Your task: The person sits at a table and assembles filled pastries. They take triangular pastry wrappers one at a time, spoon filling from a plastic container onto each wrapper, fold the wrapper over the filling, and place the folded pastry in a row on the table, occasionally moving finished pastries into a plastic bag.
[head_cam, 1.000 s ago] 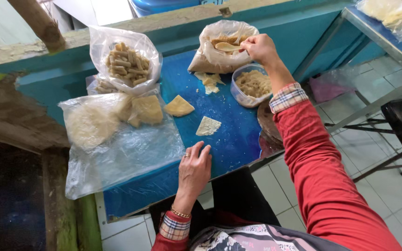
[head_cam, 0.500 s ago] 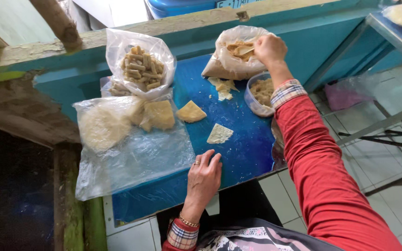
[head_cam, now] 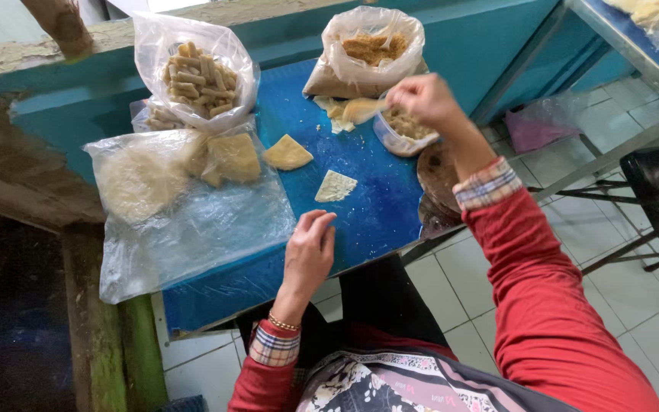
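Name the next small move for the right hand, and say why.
Probably carry the spoon to the wrapper on the blue table. The right hand holds it above the small tub, and the left hand rests just short of that bare wrapper.

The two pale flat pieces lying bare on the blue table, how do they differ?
The nearer piece is paler, almost white; the farther piece is yellower. The nearer piece lies just ahead of the left hand; the farther piece sits beside the clear plastic sheet holding more pieces. The nearer piece looks slightly smaller and more angular. Both lie flat on the blue table, touched by neither hand.
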